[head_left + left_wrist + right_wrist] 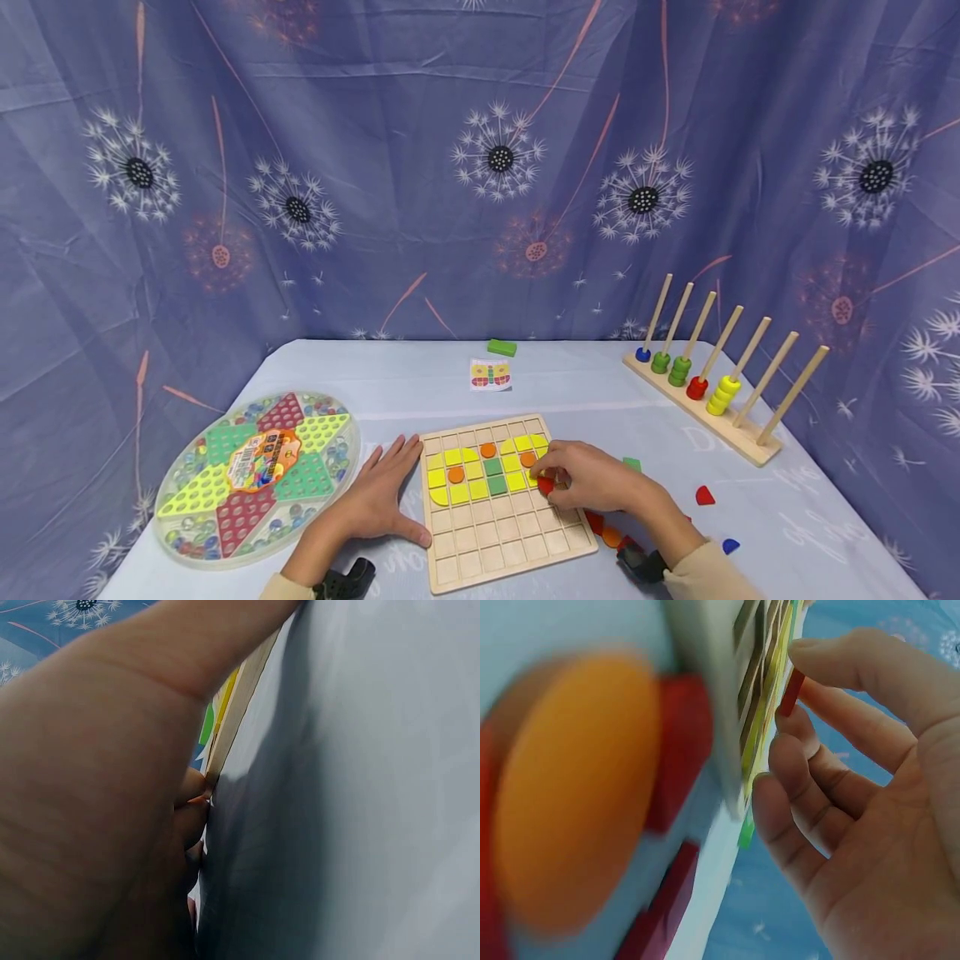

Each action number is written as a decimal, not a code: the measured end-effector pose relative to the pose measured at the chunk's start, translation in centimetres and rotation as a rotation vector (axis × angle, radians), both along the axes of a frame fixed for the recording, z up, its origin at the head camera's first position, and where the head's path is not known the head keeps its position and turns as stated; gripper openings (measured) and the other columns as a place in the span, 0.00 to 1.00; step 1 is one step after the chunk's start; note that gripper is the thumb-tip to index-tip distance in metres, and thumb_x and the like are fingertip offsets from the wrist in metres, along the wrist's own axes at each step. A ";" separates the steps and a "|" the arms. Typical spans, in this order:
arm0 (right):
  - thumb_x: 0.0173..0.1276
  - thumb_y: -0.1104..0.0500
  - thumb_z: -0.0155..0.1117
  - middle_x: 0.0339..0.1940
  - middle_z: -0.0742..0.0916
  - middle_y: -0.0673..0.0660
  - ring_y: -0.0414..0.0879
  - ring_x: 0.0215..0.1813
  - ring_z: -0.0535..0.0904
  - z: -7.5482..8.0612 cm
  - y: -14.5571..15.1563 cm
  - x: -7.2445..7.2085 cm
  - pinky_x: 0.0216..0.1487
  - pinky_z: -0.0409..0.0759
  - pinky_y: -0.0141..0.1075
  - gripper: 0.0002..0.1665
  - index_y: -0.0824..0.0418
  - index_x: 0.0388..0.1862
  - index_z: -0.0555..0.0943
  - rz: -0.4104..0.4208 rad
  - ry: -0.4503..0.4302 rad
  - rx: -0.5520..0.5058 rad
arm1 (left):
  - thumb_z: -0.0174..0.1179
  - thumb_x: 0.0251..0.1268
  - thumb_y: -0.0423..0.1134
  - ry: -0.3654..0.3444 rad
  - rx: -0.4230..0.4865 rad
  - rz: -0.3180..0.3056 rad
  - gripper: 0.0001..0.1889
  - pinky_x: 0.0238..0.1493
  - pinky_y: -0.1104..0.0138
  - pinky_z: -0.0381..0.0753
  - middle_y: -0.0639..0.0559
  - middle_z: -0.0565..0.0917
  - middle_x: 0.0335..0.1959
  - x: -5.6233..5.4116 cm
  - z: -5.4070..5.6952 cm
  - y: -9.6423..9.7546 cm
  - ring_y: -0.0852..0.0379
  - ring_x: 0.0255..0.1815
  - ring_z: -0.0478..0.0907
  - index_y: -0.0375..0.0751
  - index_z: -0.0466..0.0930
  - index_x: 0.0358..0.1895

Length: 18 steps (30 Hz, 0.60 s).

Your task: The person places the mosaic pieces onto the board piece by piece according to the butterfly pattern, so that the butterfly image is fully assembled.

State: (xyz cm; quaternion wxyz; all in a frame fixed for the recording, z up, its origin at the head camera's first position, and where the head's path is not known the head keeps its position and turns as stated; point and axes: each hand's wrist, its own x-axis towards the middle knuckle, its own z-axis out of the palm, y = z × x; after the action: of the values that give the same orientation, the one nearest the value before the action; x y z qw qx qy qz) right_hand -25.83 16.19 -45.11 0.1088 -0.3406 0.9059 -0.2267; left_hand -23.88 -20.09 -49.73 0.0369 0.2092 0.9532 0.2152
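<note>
The right hand [588, 475] pinches a red piece [545, 485] between thumb and fingertip, its other fingers bent and holding nothing. The piece is at the right part of the board [502, 533], just beside the yellow pieces [478, 489]; whether it touches the wood cannot be told. Seen edge-on in the right wrist view, it is thin and flat. It is probably light, stiff and hard to break; its smooth faces might slip, so opposite edges seem the best hold. The left hand [378, 492] has its fingers straight and spread, its thumb touching the board's left rim. The board looks rigid and light enough to slide, so its rim is the sensible place to steady it. Loose orange [612, 537] and red pieces lie by its right edge.
</note>
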 end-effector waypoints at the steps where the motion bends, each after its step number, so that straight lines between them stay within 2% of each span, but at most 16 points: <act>1: 0.58 0.55 0.70 0.32 0.78 0.43 0.38 0.33 0.71 0.0 -0.3 0.0 0.32 0.73 0.31 0.16 0.47 0.47 0.85 0.015 0.003 -0.006 | 0.65 0.17 0.81 0.003 -0.002 0.000 0.75 0.72 0.46 0.36 0.46 0.52 0.76 0.0 -0.1 0.0 0.45 0.76 0.42 0.38 0.52 0.76; 7: 0.58 0.54 0.70 0.31 0.79 0.42 0.36 0.32 0.71 -0.2 -2.2 0.2 0.32 0.72 0.29 0.11 0.47 0.42 0.85 0.092 0.027 -0.012 | 0.64 0.17 0.82 0.002 -0.002 -0.010 0.76 0.72 0.46 0.36 0.46 0.52 0.76 -0.1 -0.2 0.0 0.45 0.76 0.42 0.38 0.51 0.76; 14: 0.57 0.54 0.70 0.31 0.79 0.41 0.35 0.32 0.72 0.3 -4.8 0.7 0.32 0.73 0.28 0.12 0.45 0.41 0.84 0.100 0.024 0.008 | 0.64 0.18 0.82 -0.003 -0.004 -0.009 0.76 0.72 0.46 0.36 0.46 0.52 0.76 -0.1 0.0 -0.1 0.45 0.76 0.42 0.38 0.51 0.76; 18: 0.57 0.55 0.70 0.30 0.79 0.40 0.34 0.32 0.71 0.4 -6.8 1.0 0.33 0.73 0.27 0.11 0.45 0.40 0.84 0.134 0.053 0.020 | 0.65 0.18 0.81 -0.007 -0.001 -0.005 0.75 0.72 0.46 0.35 0.45 0.52 0.76 -0.2 -0.1 -0.2 0.44 0.76 0.42 0.38 0.51 0.76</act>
State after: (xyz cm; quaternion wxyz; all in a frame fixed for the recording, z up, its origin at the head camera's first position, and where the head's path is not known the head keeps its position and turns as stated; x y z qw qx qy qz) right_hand -24.80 9.38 -44.68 0.1034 -0.4054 0.8858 -0.2006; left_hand -24.05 -20.25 -49.83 0.0410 0.2107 0.9526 0.2154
